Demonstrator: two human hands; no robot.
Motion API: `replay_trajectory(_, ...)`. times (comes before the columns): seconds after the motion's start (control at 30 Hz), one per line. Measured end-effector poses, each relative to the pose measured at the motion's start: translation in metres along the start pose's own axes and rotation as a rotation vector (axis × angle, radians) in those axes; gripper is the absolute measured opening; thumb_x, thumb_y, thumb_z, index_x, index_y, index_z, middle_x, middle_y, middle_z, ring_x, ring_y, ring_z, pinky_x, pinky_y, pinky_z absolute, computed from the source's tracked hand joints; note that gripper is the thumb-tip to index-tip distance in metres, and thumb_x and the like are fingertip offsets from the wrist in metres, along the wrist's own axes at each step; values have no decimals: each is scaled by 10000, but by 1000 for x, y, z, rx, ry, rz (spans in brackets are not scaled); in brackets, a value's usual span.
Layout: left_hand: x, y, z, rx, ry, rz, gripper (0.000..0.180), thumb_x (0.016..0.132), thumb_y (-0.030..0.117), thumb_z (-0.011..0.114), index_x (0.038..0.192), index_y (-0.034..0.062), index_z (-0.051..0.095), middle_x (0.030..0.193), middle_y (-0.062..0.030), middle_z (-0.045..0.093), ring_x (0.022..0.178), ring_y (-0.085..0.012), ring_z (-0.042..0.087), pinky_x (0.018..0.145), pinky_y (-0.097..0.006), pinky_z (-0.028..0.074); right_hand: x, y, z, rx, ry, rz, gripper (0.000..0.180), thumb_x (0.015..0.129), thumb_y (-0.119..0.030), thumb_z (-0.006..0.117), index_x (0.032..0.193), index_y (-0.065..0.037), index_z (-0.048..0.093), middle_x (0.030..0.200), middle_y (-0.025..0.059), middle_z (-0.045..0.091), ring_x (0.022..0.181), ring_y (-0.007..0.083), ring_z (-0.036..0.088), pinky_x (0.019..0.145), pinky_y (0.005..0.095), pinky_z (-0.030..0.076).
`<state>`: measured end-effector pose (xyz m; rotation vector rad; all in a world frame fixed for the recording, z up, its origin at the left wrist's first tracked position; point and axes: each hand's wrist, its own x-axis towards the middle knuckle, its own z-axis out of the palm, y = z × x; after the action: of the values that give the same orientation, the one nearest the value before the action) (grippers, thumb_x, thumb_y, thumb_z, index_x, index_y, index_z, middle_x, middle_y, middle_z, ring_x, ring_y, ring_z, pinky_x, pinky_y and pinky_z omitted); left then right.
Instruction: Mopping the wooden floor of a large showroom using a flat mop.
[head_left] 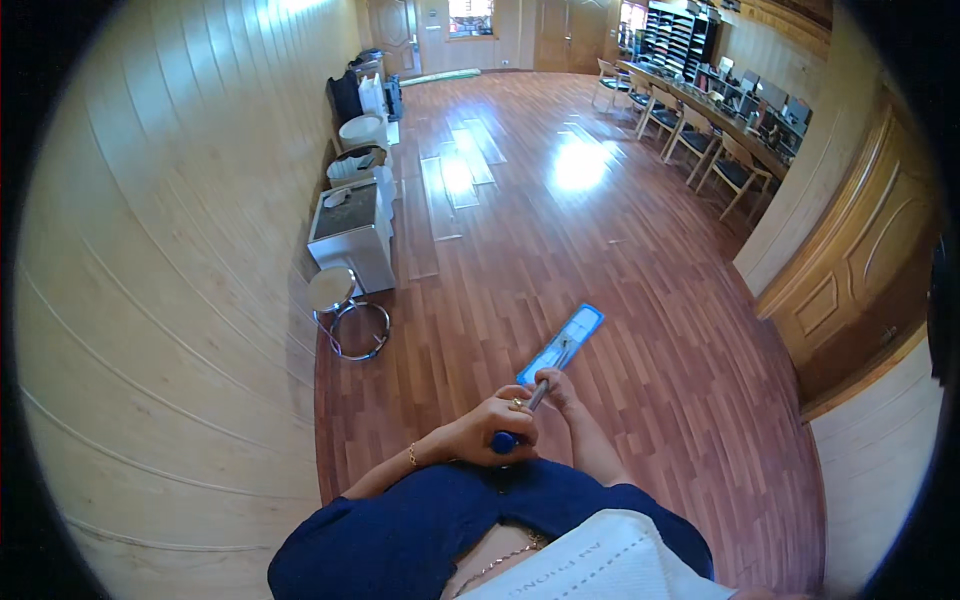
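A flat mop with a blue-edged rectangular head (562, 345) rests on the wood-plank floor (660, 390) ahead of me, its head slanted up to the right. Near its blue-capped top end, my left hand (497, 428) is closed around the metal handle, close to my body. Farther down the handle, my right hand (560, 390) is also wrapped round it. Much of the handle is foreshortened or covered by my hands.
Along the left wall stand a round-topped stool (334, 290) with a metal ring base, a white cabinet (352, 240) and a white tub (363, 130). At the right are a long desk (715, 118), several chairs (735, 172) and a wooden door (860, 260).
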<state>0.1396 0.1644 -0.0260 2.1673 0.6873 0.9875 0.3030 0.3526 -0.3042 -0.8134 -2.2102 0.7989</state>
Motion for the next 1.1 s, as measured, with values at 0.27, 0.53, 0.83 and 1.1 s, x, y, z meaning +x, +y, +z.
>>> replay_trajectory(0.27, 73, -7, 10, -195, -129, 73, 76, 794, 129, 704, 782, 88, 640, 780, -35, 637, 795, -205, 628, 997, -465, 319, -64, 12, -90, -88, 95, 246, 345, 753, -261, 755, 614, -41, 529, 622, 176, 531, 609, 357, 540, 565, 433, 413)
replay_trajectory(0.53, 164, -11, 26, -450, -261, 283, 95, 766, 138, 728, 760, 99, 641, 711, -40, 641, 721, -209, 649, 962, -455, 336, -129, -28, -180, -147, 321, 358, 282, 764, -262, 748, 771, -46, 567, 724, 169, 597, 714, 368, 589, 631, 431, 466)
replay_trajectory(0.83, 218, -4, 46, -564, -427, 303, 119, 782, 144, 732, 844, 67, 667, 771, -46, 676, 759, -216, 653, 902, -436, 387, -183, -106, -218, 16, 455, 564, 243, 760, -236, 755, 826, -48, 615, 768, 153, 624, 740, 341, 615, 653, 401, 478)
replay_trajectory(1.1, 230, -2, 18, -505, -548, 271, 76, 798, 106, 717, 829, 70, 658, 808, -89, 645, 793, -282, 589, 774, -401, 432, -159, -87, -222, 19, 217, 691, 243, 735, -265, 731, 810, -51, 646, 778, 178, 643, 768, 361, 635, 649, 406, 475)
